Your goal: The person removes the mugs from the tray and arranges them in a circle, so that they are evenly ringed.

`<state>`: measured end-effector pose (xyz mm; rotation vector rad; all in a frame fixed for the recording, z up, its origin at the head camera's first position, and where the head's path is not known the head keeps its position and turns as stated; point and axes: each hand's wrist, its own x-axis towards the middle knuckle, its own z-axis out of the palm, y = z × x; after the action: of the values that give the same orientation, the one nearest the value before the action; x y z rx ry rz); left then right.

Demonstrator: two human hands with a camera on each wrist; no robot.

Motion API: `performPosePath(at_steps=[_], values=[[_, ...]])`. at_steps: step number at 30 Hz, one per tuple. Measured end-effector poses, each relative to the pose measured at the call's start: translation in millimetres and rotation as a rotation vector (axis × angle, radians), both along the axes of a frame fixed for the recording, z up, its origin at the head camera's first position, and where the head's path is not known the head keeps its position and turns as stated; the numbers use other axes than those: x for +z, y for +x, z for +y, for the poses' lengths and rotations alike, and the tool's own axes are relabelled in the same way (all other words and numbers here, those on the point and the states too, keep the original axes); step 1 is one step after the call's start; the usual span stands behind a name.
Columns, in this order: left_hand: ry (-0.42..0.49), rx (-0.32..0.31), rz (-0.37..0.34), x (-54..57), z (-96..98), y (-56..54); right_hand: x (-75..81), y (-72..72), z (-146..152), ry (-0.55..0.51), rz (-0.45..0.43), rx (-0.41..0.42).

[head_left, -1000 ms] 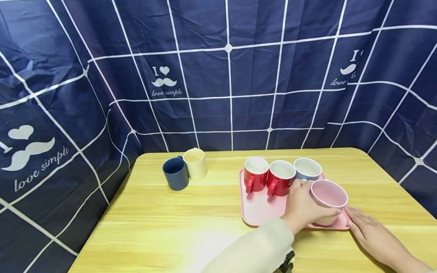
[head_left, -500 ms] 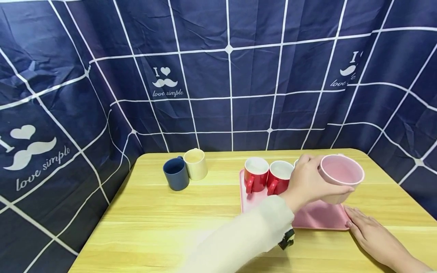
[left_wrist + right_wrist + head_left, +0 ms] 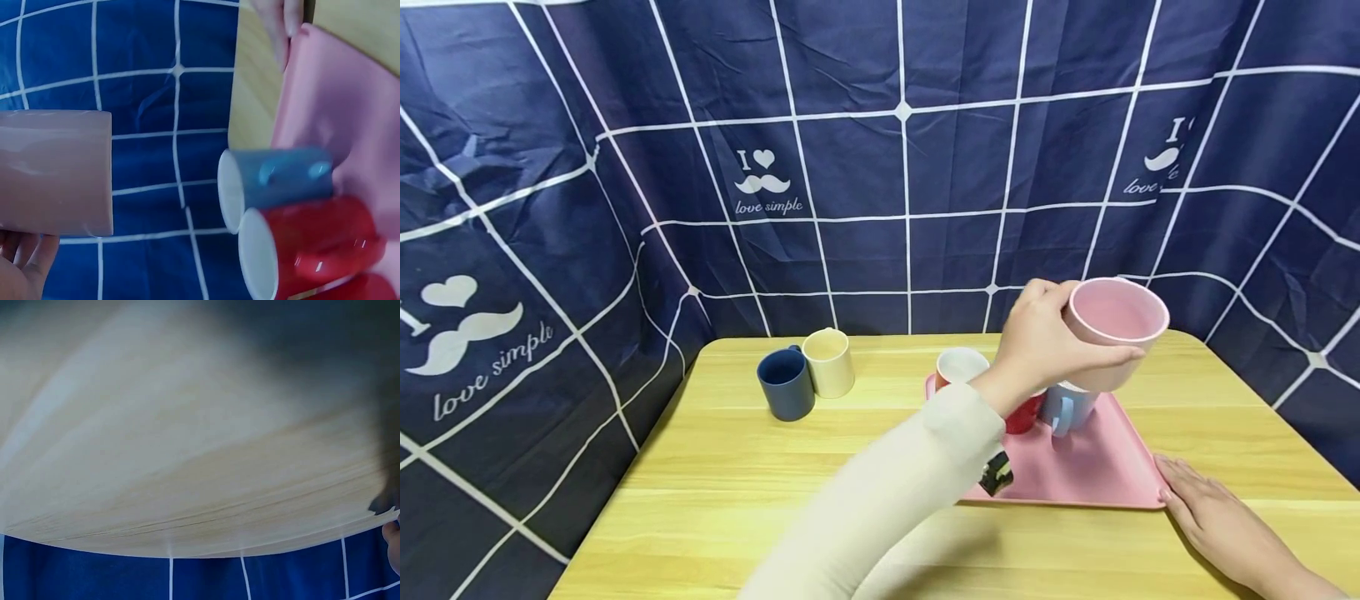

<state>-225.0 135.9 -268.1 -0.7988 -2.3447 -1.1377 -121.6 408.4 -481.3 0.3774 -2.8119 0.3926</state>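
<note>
Raised above the back of the pink tray, a pink mug is gripped from its left side by my left hand, opening upward. Its smooth side fills the left of the left wrist view, with fingertips against it. A light blue mug stands on the tray below. Beside it are two red mugs, one largely covered by my left forearm and the other showing mostly its rim. My right hand rests on the table, fingertips touching the tray's front right corner.
A dark blue mug and a cream mug stand touching at the back left of the wooden table. A dark blue curtain with white lines encloses the back and sides.
My left hand has lifted the pink mug off the tray's front right, first up and rightward, then further up and back to the left. The right hand has stayed at the tray corner.
</note>
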Motion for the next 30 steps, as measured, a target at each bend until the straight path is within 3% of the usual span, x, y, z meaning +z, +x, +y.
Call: performPosePath(at_steps=[5,10,19,30], values=[[0.063,0.0,0.041,8.8,-19.7,-15.0,-0.2,0.5,-0.2,0.009,0.014,-0.002],[0.182,-0.019,0.008,9.8,-43.3,-27.6,-2.4,0.5,-0.4,0.009,0.037,0.004],[0.217,0.064,0.038,-0.1,-88.6,-49.4,-5.3,-0.2,1.0,0.009,0.069,0.013],[0.241,0.147,0.003,-15.8,-141.5,-65.6,-2.9,0.3,0.0,0.01,0.063,0.011]])
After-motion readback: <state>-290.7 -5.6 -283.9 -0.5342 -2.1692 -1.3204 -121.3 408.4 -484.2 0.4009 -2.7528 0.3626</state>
